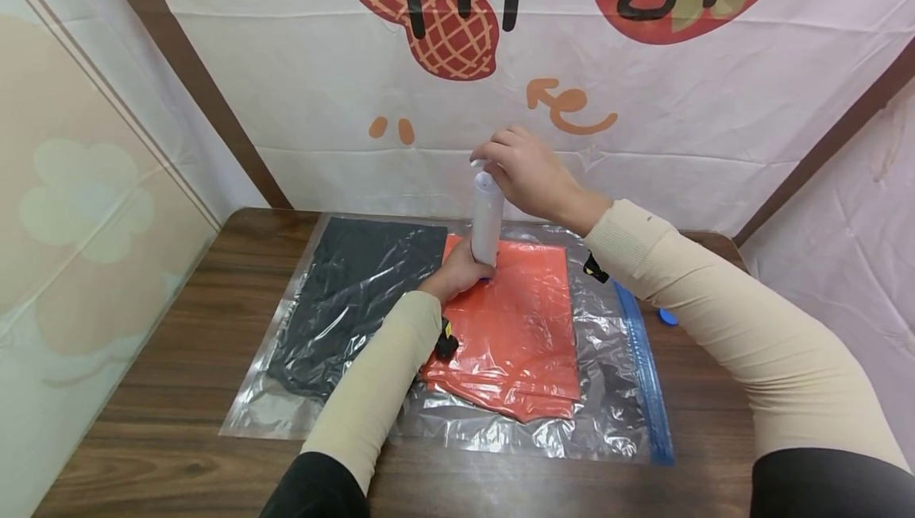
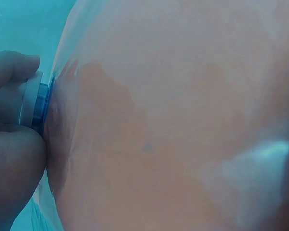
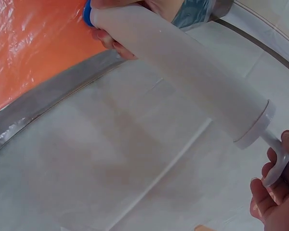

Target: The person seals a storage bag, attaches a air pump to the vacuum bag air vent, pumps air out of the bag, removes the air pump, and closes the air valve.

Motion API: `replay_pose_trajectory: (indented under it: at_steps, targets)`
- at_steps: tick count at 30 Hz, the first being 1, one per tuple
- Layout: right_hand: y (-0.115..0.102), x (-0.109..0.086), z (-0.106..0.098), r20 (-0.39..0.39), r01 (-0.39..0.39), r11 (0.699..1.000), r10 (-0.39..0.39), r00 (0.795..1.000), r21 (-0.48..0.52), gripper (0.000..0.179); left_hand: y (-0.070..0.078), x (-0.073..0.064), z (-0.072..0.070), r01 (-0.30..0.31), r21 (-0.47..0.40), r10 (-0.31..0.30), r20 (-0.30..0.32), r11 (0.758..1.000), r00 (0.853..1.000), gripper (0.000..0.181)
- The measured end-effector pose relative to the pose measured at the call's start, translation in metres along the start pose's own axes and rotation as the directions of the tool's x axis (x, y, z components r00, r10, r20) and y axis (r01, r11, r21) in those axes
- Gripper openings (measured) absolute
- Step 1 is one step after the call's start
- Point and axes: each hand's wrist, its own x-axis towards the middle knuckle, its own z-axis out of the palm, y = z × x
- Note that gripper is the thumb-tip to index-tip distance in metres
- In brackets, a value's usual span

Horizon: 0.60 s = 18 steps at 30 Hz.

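A white hand pump (image 1: pixel 488 216) stands nearly upright on a clear vacuum storage bag (image 1: pixel 608 359). My left hand (image 1: pixel 462 270) grips the pump low on its barrel, close to the bag. At the top my right hand (image 1: pixel 530 175) holds the pump's handle, with fingers curled round the curved grip (image 3: pixel 280 166) in the right wrist view. Only a short length of rod shows between handle and barrel. The pump's base meets a blue valve (image 2: pixel 40 108) on the bag in the left wrist view. Inside the bag lie folded orange cloth (image 1: pixel 522 327) and dark cloth (image 1: pixel 372 287).
A blue slider zip strip (image 1: pixel 646 391) runs down the bag's right edge. Just beyond it, a small blue cap (image 1: pixel 668 317) lies on the wooden table (image 1: pixel 164 399). A printed white cloth backdrop (image 1: pixel 300 89) hangs behind the table.
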Motion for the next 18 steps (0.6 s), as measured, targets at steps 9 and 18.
replay_pose_trajectory:
  at_steps: [9, 18]
  targets:
    - [0.0, -0.009, 0.008, -0.045, -0.12, 0.985, 0.126, 0.991, 0.122, 0.066, -0.001, 0.0, -0.001, -0.023, 0.023, 0.023, 0.004, 0.999, 1.0, 0.079]
    - [-0.007, -0.039, 0.058, -0.065, -0.346, 0.743, 0.462, 0.884, 0.573, 0.104, 0.0, 0.002, 0.0, -0.056, 0.068, 0.056, -0.004, 0.996, 0.998, 0.079]
